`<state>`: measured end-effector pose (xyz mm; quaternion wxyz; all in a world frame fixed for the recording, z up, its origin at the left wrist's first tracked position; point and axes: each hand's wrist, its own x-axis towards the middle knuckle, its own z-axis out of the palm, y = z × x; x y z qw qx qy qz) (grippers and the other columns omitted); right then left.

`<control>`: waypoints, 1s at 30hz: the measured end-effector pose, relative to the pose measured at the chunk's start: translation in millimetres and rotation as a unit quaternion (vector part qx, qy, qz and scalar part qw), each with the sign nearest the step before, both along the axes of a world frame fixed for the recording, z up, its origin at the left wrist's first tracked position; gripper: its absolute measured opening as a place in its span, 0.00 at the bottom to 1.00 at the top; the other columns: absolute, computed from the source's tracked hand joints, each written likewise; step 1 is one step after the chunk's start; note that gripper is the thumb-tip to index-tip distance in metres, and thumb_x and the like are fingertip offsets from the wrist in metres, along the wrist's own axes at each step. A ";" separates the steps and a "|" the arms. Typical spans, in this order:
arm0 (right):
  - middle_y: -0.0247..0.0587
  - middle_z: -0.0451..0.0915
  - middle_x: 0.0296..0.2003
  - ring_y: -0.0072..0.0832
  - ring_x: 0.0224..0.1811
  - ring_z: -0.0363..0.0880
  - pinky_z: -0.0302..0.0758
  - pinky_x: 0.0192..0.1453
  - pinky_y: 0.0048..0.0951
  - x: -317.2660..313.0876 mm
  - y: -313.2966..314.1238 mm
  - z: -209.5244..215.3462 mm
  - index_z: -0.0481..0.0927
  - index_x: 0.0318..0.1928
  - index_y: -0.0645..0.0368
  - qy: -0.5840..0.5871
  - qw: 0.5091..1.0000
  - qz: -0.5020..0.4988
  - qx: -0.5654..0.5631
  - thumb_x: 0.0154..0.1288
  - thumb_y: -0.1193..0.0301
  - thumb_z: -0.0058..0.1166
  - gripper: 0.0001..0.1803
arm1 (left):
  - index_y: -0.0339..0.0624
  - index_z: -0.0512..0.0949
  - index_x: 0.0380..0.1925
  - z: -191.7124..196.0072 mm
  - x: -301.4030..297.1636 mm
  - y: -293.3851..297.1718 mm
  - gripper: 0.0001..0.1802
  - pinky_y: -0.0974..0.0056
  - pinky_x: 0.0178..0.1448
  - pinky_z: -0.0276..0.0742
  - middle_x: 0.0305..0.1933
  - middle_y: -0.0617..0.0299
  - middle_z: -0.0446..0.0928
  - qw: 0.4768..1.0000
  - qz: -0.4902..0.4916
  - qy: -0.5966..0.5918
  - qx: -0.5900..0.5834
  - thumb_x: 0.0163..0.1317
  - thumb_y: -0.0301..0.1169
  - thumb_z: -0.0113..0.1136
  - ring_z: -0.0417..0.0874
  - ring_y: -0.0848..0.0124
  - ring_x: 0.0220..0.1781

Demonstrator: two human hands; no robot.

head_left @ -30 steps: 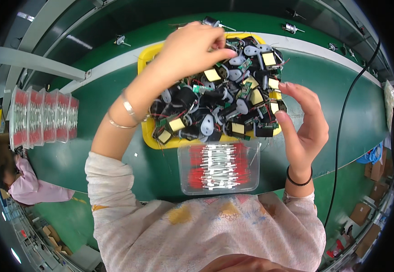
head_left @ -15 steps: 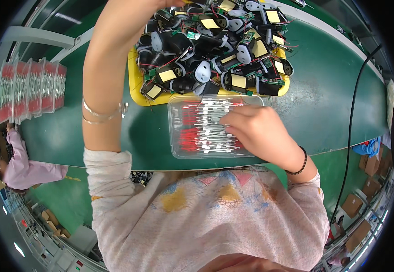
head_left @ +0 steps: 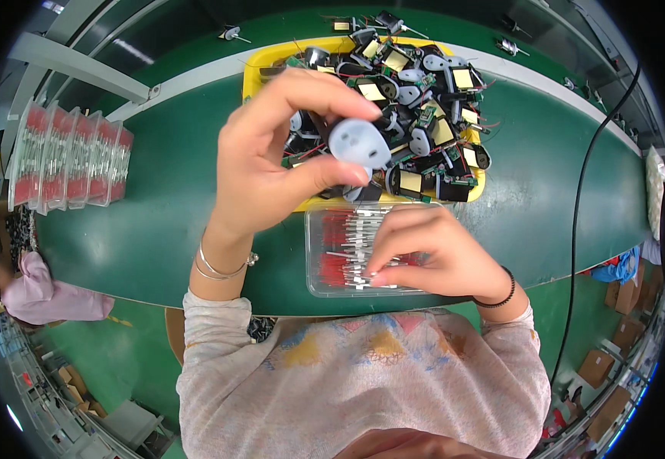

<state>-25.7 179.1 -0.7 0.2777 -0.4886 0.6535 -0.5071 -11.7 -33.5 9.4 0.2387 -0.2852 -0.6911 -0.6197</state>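
My left hand (head_left: 263, 157) is raised over the near left part of the yellow tray (head_left: 250, 80). Its thumb and fingers grip a small black part with a pale grey, rounded plastic end cap (head_left: 359, 144) turned toward me. Similar black parts with grey caps, cream pads, green circuit boards and thin red wires fill the tray. In front of it stands a clear plastic box (head_left: 313, 229) of thin red-and-white stick-like pieces (head_left: 340, 269). Over that box my right hand (head_left: 439, 249) pinches thumb and fingertips together among the pieces; what lies between them is too small to name.
Several clear boxes of the same thin pieces (head_left: 72, 157) stand on edge at the left of the green table (head_left: 531, 183). A black cable (head_left: 583, 191) hangs down on the right. Loose parts (head_left: 508, 47) lie beyond the white rail. Another person (head_left: 45, 287) sits at far left.
My left hand has come back from the tray's far side, now holding the grey-capped part. My right hand has shifted toward the near side of the clear box. The view has tilted a little.
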 end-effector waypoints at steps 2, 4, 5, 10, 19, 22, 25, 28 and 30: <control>0.35 0.76 0.24 0.27 0.29 0.74 0.70 0.34 0.25 -8.4 1.1 20.3 0.80 0.27 0.59 -0.031 0.997 -0.020 -0.067 0.49 0.74 0.60 0.04 | 0.33 0.75 0.36 -1.0 -3.9 -1.8 0.21 0.67 0.49 0.68 0.40 0.56 0.76 0.999 -0.001 0.035 -0.023 0.37 0.21 0.69 0.74 0.70 0.43; 0.36 0.77 0.26 0.25 0.31 0.74 0.70 0.36 0.24 -17.5 1.2 31.1 0.79 0.27 0.62 -0.066 0.985 -0.054 -0.151 0.50 0.76 0.59 0.03 | 0.34 0.75 0.37 0.4 -3.7 1.9 0.21 0.65 0.52 0.69 0.39 0.55 0.76 0.999 0.012 0.033 -0.016 0.39 0.20 0.67 0.76 0.69 0.46; 0.37 0.78 0.28 0.24 0.32 0.74 0.70 0.37 0.24 -21.8 1.4 33.7 0.79 0.27 0.64 -0.083 0.973 -0.080 -0.201 0.51 0.78 0.58 0.02 | 0.34 0.75 0.38 1.4 -2.0 5.9 0.20 0.66 0.52 0.69 0.39 0.55 0.76 1.000 -0.011 -0.010 0.027 0.40 0.20 0.67 0.76 0.68 0.46; 0.43 0.77 0.36 0.24 0.37 0.76 0.73 0.43 0.24 -34.6 -2.3 30.4 0.74 0.39 0.67 -0.145 0.903 -0.238 -0.328 0.59 0.78 0.50 0.08 | 0.34 0.75 0.39 10.3 9.9 9.1 0.19 0.65 0.54 0.69 0.42 0.55 0.76 0.967 -0.093 -0.189 0.144 0.44 0.26 0.66 0.76 0.67 0.47; 0.45 0.77 0.38 0.26 0.39 0.76 0.73 0.47 0.26 -34.4 -7.9 23.1 0.73 0.41 0.68 -0.110 0.915 -0.230 -0.314 0.59 0.80 0.49 0.09 | 0.36 0.79 0.33 4.7 5.9 11.2 0.28 0.56 0.60 0.59 0.39 0.54 0.77 0.972 -0.141 -0.184 -0.047 0.39 0.48 0.70 0.67 0.57 0.56; 0.45 0.77 0.37 0.26 0.39 0.77 0.74 0.46 0.26 -36.4 -5.4 27.9 0.74 0.39 0.69 -0.106 0.927 -0.207 -0.296 0.56 0.82 0.51 0.09 | 0.36 0.79 0.30 8.2 6.8 16.0 0.25 0.56 0.57 0.61 0.36 0.56 0.78 0.975 -0.131 -0.178 -0.038 0.39 0.45 0.70 0.70 0.58 0.51; 0.45 0.77 0.36 0.27 0.39 0.77 0.75 0.43 0.26 -42.1 -3.6 29.6 0.75 0.37 0.69 -0.069 0.948 -0.161 -0.267 0.52 0.84 0.54 0.09 | 0.36 0.79 0.29 11.0 5.7 16.5 0.24 0.57 0.56 0.61 0.34 0.56 0.78 0.979 -0.120 -0.158 -0.049 0.38 0.45 0.71 0.71 0.59 0.48; 0.46 0.77 0.33 0.28 0.36 0.78 0.77 0.40 0.25 -41.5 -2.2 28.7 0.75 0.35 0.69 -0.034 0.922 -0.218 -0.319 0.50 0.86 0.54 0.09 | 0.35 0.79 0.29 12.0 5.1 14.0 0.24 0.57 0.54 0.64 0.34 0.56 0.78 0.983 -0.107 -0.131 -0.068 0.38 0.44 0.71 0.73 0.60 0.45; 0.47 0.76 0.32 0.30 0.34 0.78 0.79 0.38 0.28 -41.8 6.8 33.5 0.72 0.36 0.69 -0.002 0.884 -0.288 -0.369 0.52 0.84 0.54 0.09 | 0.35 0.78 0.30 13.6 4.6 14.2 0.24 0.58 0.52 0.66 0.34 0.56 0.78 0.987 -0.087 -0.108 -0.079 0.38 0.41 0.72 0.75 0.60 0.43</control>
